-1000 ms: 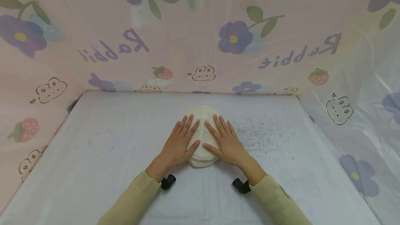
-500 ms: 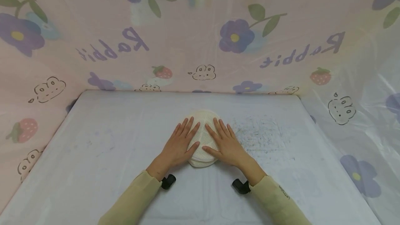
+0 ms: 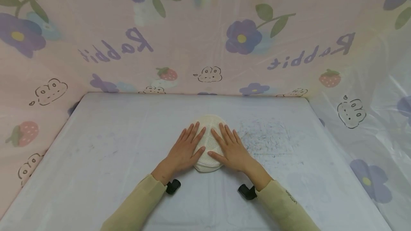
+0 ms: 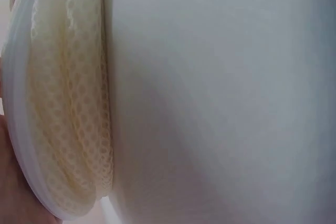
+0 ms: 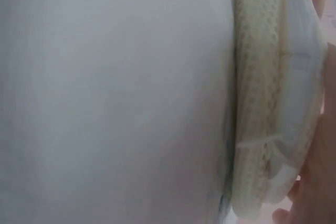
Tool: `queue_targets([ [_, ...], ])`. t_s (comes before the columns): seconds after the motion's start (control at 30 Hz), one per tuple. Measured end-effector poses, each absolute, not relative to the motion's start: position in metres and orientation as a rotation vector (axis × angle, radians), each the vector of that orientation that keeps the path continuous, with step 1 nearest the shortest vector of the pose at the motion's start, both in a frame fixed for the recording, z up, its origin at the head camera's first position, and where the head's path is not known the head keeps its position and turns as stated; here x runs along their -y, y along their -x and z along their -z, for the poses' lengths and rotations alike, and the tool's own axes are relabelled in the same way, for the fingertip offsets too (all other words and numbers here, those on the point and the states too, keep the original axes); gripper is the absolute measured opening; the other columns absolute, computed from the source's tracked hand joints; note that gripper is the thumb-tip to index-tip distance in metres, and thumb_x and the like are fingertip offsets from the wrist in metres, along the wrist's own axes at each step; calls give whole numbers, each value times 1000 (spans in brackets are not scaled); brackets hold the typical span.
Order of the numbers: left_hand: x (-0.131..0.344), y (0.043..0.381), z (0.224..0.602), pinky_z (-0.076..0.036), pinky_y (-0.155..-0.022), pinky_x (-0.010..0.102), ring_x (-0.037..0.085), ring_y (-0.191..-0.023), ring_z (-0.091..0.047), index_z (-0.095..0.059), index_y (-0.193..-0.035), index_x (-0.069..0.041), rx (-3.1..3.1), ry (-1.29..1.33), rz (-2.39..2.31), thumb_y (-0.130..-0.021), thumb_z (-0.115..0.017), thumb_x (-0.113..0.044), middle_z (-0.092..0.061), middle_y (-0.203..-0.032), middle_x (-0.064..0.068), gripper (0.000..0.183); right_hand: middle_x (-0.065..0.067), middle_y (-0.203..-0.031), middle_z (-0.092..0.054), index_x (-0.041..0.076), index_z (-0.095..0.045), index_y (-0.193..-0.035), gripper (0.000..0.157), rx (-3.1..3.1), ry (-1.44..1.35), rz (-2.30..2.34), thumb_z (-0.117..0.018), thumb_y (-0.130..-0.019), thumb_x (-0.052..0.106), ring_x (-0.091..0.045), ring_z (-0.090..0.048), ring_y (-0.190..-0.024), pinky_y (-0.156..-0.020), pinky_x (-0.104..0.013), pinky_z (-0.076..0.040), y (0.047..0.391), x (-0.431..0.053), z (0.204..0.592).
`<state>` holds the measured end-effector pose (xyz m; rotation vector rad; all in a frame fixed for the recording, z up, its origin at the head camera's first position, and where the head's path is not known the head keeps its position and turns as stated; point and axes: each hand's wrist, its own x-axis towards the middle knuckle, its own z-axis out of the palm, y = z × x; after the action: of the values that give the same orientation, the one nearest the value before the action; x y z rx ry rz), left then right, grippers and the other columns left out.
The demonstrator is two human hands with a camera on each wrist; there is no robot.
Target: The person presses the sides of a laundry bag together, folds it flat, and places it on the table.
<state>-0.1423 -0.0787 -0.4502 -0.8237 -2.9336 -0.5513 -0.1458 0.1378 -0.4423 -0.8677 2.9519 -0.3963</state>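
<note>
A round cream mesh laundry bag (image 3: pixel 208 140) with a smooth pale trim lies on the table, squashed low. My left hand (image 3: pixel 186 149) presses on its left side, fingers spread and straight. On the right side my right hand (image 3: pixel 235 149) presses in the same way, the two thumbs pointing toward each other. From the left wrist, the bag's mesh wall (image 4: pixel 68 103) appears folded into soft creases under the pale trim. The right wrist view has the mesh edge (image 5: pixel 257 93) bulging against the table below the hand (image 5: pixel 317 171). Whatever is inside the bag is hidden.
A white cover (image 3: pixel 128 124) spreads over the table, with dark scuff marks (image 3: pixel 266 136) right of the bag. Printed curtains (image 3: pixel 179 45) with flowers and rabbits rise behind and at both sides. Black wrist cameras (image 3: pixel 247 191) sit under the sleeves.
The bag has become flatter under my hands, and its far edge has come slightly nearer. Both hands have sunk a little with it and stay spread.
</note>
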Motion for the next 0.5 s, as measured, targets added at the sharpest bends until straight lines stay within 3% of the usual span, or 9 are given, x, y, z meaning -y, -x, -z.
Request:
queue_targets([
  [0.5, 78, 140, 451, -9, -117, 48, 30, -145, -4, -11, -150, -14, 2984, 850, 513, -99, -32, -40, -2, -157, 13, 61, -14, -156, 6, 19, -7, -150, 75, -2876, 837, 381, -40, -93, 55, -32, 3, -144, -114, -55, -4, 145, -136, 443],
])
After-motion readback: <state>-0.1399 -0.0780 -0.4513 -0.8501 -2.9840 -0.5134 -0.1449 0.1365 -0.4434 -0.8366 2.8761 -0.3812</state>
